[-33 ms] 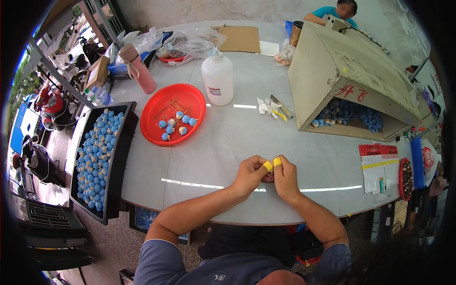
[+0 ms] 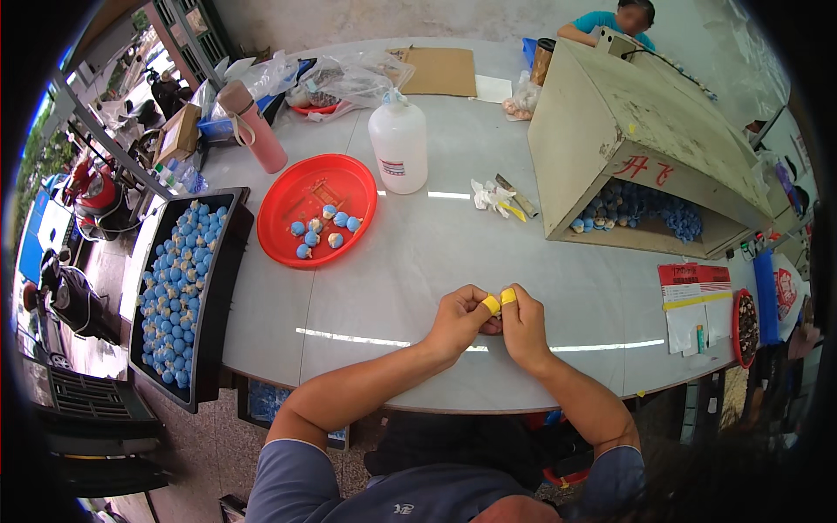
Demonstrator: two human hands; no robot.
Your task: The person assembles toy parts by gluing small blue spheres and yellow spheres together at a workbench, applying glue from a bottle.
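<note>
Close together over the near middle of the table, my left hand (image 2: 462, 320) and my right hand (image 2: 525, 327) meet at the fingertips. Both are closed, with yellow wraps on the thumbs. Whatever sits between the fingers is hidden, too small to name. Beyond them to the left lies a round red tray (image 2: 288, 248) with several small blue balls (image 2: 329, 212) that have pale tips. A black bin (image 2: 228, 288) at the far left holds many more such balls.
A white plastic bottle (image 2: 398, 144) and a pink flask (image 2: 255, 126) stand behind the tray. Crumpled tissue (image 2: 490, 197) lies ahead of my hands. A metal box (image 2: 580, 131) with blue pieces inside fills the back right; a person in teal (image 2: 595, 23) sits behind it. Red-topped papers (image 2: 689, 301) lie at right.
</note>
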